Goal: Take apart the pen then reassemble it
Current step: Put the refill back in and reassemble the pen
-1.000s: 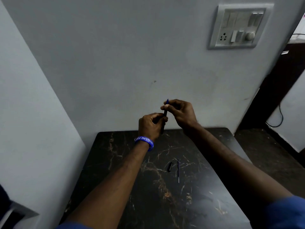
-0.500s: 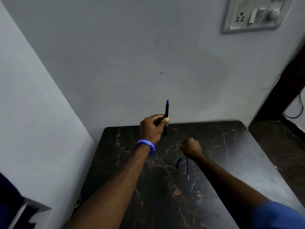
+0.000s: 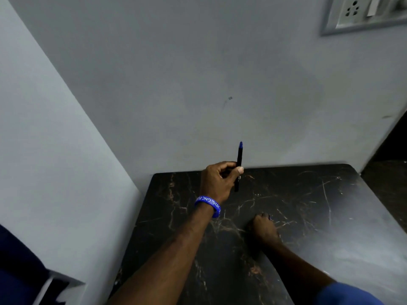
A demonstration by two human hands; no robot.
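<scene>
My left hand is raised over the far edge of the table and pinches a black pen barrel upright, its blue end on top. My right hand is down on the dark marble table, with its fingers curled over the spot where the small dark pen piece and the thin refill lay. Both loose parts are hidden under it. A speck of blue shows at its fingertips, and I cannot tell whether the fingers hold anything.
The table stands in a corner between grey walls at the back and left. A switch and socket panel is high on the right of the back wall. A dark blue seat is at the lower left. Dark floor lies to the right.
My right hand let go of the top of the barrel and dropped to the table over the loose parts. My left hand kept the barrel upright. The view tilted down.
</scene>
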